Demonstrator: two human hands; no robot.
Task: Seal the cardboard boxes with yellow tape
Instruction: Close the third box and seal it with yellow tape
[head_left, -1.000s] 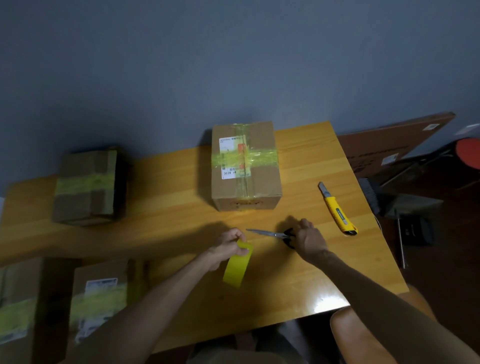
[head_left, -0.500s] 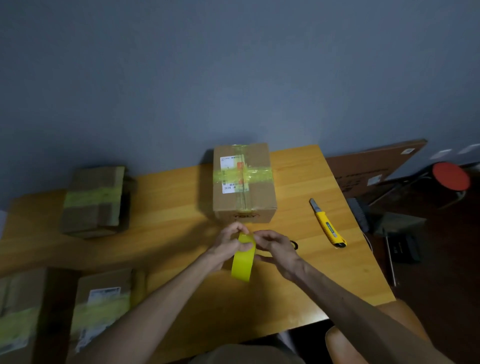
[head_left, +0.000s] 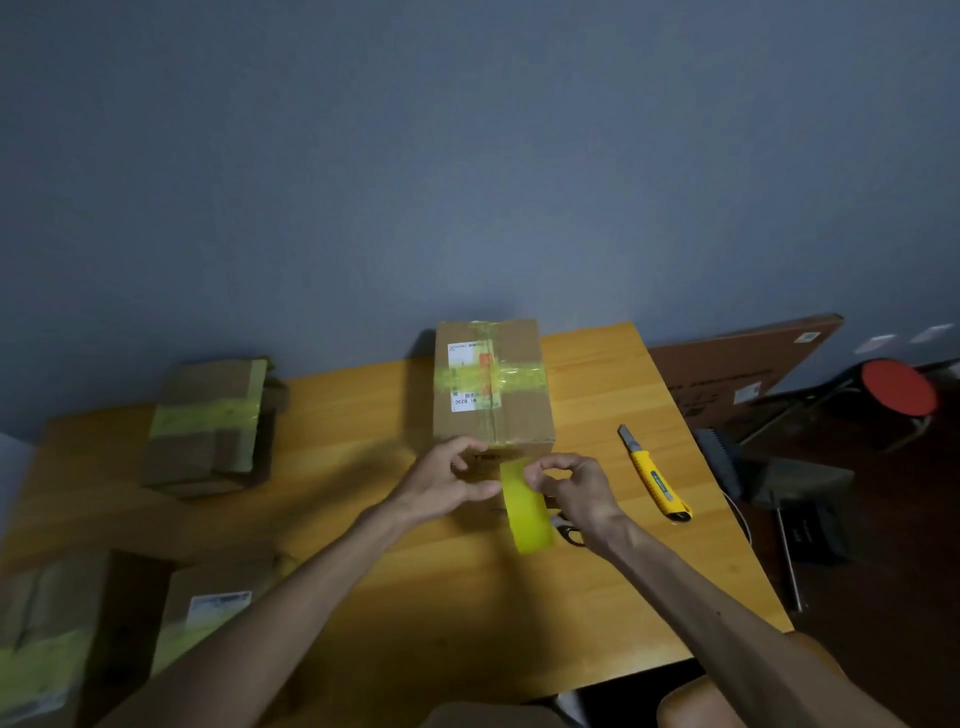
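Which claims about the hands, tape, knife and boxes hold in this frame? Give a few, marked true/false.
1. The left hand and right hand both hold the tape. True.
2. The knife is in the right hand. False: it lies on the table, to the right of that hand.
3. The box behind the hands already has yellow tape across its top. True.
4. The scissors sit on top of that box. False: they lie on the table, partly hidden under the right wrist.
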